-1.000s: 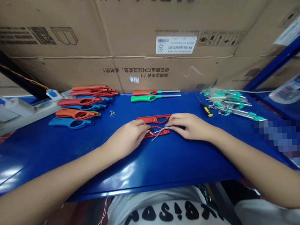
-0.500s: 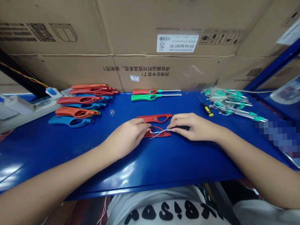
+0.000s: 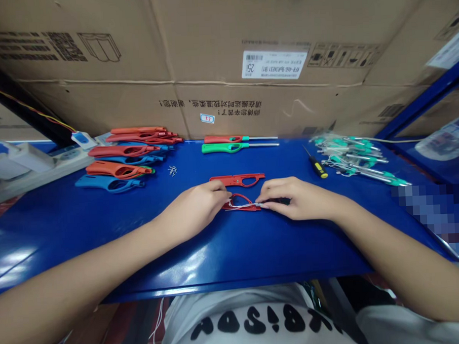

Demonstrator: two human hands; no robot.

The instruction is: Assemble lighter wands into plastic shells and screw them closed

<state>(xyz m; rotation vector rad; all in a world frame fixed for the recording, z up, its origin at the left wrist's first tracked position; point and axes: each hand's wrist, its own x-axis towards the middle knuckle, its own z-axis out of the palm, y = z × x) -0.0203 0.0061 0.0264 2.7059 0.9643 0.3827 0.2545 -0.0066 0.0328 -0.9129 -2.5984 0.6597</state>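
Note:
A red shell half (image 3: 243, 198) lies on the blue table between my hands, with white wires (image 3: 240, 206) running across its opening. My left hand (image 3: 210, 200) is closed at its left end, fingertips pinching something I cannot make out beside the wires. At the right end my right hand (image 3: 282, 196) pinches a small grey piece (image 3: 258, 205) joined to the wires; a dark thing in its palm is mostly hidden. Just behind, a second red shell half (image 3: 235, 180) lies flat and touches neither hand.
Red, orange and blue shells (image 3: 119, 169) are piled at left beside a power strip (image 3: 50, 172). Small screws (image 3: 172, 171) lie near them. Two finished lighters (image 3: 223, 148) are at the back. A screwdriver (image 3: 318, 167) and metal-tubed parts (image 3: 366, 158) lie at right, before a large carton (image 3: 209, 51).
My right hand has lowered slightly, bringing the small grey piece and wires down closer to the right end of the red shell half. My left hand has barely moved.

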